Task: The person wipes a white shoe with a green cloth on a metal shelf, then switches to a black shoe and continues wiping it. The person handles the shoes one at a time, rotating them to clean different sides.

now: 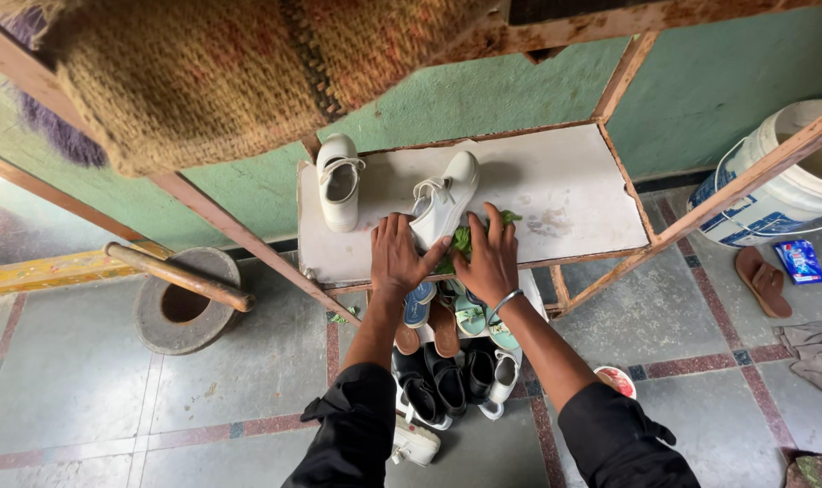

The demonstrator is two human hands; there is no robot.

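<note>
Both arms wear black long sleeves of a soft, matte cloth, pushed up and bunched into thick, crumpled rolls near the elbows, so the forearms below them are bare. The rolled cuff of the left black sleeve (357, 425) shows loose folds and a small flap of cloth sticking out at its outer side; the rolled cuff of the right black sleeve (614, 434) is creased likewise, with a pointed fold at its edge. A thin, plain silver-coloured metal bangle (505, 301) circles the right wrist, just behind the right hand (490, 260). The left hand (395, 258) and its wrist carry no ornament that shows. No rings can be made out on the fingers.
</note>
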